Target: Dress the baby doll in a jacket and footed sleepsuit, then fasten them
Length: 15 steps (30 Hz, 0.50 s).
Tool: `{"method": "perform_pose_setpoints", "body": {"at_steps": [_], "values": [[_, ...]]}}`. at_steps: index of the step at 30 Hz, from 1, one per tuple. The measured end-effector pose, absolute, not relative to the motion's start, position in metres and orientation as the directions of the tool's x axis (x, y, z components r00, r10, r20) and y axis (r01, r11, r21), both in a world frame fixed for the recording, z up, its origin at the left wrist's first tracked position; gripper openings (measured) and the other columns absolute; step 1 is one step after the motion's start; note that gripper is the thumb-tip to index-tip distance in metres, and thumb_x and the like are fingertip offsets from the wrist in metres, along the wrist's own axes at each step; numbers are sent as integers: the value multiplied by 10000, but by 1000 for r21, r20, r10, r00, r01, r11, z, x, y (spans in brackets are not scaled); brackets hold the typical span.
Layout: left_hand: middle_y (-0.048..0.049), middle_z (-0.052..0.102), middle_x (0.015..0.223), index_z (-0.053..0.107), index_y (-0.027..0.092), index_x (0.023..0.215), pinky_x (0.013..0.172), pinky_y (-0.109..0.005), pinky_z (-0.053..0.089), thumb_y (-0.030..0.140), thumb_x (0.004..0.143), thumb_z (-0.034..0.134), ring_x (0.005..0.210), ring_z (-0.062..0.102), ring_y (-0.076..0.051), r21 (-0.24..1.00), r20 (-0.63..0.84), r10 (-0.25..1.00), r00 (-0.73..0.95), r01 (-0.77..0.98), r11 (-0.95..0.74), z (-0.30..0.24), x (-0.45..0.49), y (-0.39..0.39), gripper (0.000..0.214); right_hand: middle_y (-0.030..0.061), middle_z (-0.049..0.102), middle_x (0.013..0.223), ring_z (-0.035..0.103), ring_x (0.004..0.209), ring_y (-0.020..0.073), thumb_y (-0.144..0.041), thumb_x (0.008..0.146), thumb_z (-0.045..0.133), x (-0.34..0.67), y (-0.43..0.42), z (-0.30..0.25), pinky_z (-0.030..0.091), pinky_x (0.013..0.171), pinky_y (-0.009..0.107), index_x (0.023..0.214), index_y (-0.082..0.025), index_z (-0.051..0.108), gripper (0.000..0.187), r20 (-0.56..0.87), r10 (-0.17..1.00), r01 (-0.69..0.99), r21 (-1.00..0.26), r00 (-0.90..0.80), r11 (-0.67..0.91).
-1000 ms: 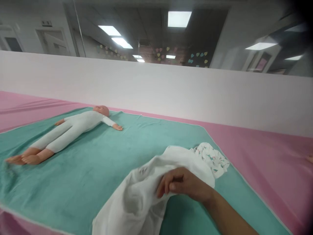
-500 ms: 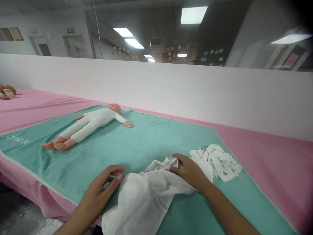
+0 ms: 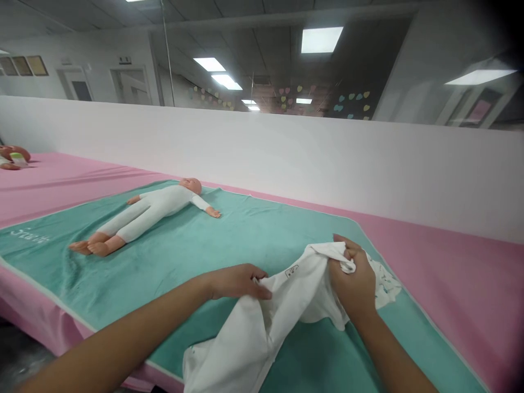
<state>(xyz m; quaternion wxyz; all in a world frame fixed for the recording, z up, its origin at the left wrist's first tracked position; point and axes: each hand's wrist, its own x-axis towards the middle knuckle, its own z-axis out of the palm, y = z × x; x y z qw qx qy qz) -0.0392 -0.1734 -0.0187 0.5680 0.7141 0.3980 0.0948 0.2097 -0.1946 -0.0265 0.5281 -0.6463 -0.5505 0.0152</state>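
A white baby garment (image 3: 286, 305) is stretched between my two hands, its lower part hanging toward the front edge. My left hand (image 3: 241, 282) pinches its upper edge near the middle. On the right, my right hand (image 3: 355, 275) is closed round a bunched end of the cloth, raised above the towel. A small printed mark shows on the fabric between the hands. Behind my right hand lies a patterned white garment (image 3: 387, 284), partly hidden. The baby doll (image 3: 159, 204), dressed in a white bodysuit, lies on its back at the left, apart from both hands.
A teal towel (image 3: 262, 229) covers much of the pink-covered table (image 3: 426, 240). Behind it runs a low white wall (image 3: 262, 153) with a mirror or glass above. At the far left edge lies another doll (image 3: 18, 153), with a green-topped bottle (image 3: 18, 159) beside it.
My left hand has moved right and taken hold of the white garment. My right hand has gripped and lifted its end to the right, stretching the cloth. The doll stays put.
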Motion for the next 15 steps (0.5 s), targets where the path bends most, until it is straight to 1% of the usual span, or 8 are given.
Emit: {"method": "perform_pose_setpoints", "body": {"at_steps": [2, 4, 6, 7, 9, 11, 13, 15], "values": [[-21, 612, 849, 612, 212, 817, 576, -241, 418, 398, 681, 613, 742, 565, -185, 933, -236, 716, 657, 359, -22, -23, -34, -157, 230, 55, 590, 970, 523, 803, 203, -364, 762, 459, 215, -192, -28, 366, 627, 279, 721, -221, 367, 175, 470, 744, 652, -755, 474, 62], [8, 557, 723, 545, 193, 742, 525, -218, 382, 354, 669, 604, 637, 514, -142, 953, -101, 839, 534, 294, -73, -32, -35, -134, 186, 33, 588, 905, 508, 730, 181, -385, 748, 478, 222, -185, -34, 355, 608, 269, 723, -220, 360, 205, 441, 746, 642, -766, 499, 23], [40, 471, 608, 470, 181, 670, 483, -192, 321, 307, 653, 597, 552, 431, -101, 926, 81, 953, 293, 331, -180, -43, -44, -110, 179, 14, 573, 926, 505, 734, 168, -355, 713, 509, 229, -177, -43, 357, 632, 263, 733, -220, 349, 211, 464, 775, 671, -738, 430, 70], [48, 439, 577, 447, 180, 656, 465, -187, 293, 291, 651, 589, 524, 396, -90, 912, 131, 976, 177, 365, -188, -47, -51, -99, 180, 7, 567, 940, 507, 744, 165, -323, 691, 518, 232, -172, -48, 360, 654, 263, 744, -221, 349, 205, 472, 802, 696, -711, 366, 101], [59, 388, 542, 424, 178, 644, 444, -182, 255, 284, 635, 605, 494, 354, -78, 919, 114, 991, 77, 370, -134, -52, -68, -85, 210, -1, 562, 919, 508, 734, 166, -273, 661, 515, 239, -163, -58, 362, 675, 272, 792, -228, 376, 197, 446, 856, 746, -656, 261, 114], [55, 415, 559, 460, 179, 680, 441, -184, 266, 322, 622, 637, 498, 380, -82, 952, 2, 990, 140, 304, -45, -50, -84, -82, 236, 6, 564, 898, 515, 730, 180, -275, 663, 510, 246, -156, -66, 368, 676, 287, 876, -237, 421, 234, 397, 881, 781, -623, 257, 53], [27, 497, 623, 529, 175, 751, 449, -194, 298, 383, 607, 671, 530, 443, -101, 967, -126, 941, 314, 250, 46, -43, -98, -87, 290, 27, 567, 944, 529, 790, 204, -317, 675, 524, 252, -151, -69, 381, 685, 299, 976, -239, 450, 320, 395, 854, 777, -630, 338, -16], [-7, 554, 675, 584, 161, 806, 446, -203, 303, 429, 588, 695, 547, 478, -116, 963, -212, 857, 469, 248, 103, -36, -107, -93, 363, 48, 563, 1012, 536, 862, 226, -365, 672, 551, 256, -151, -69, 400, 698, 306, 1040, -235, 470, 399, 403, 813, 738, -673, 421, -48]]}}
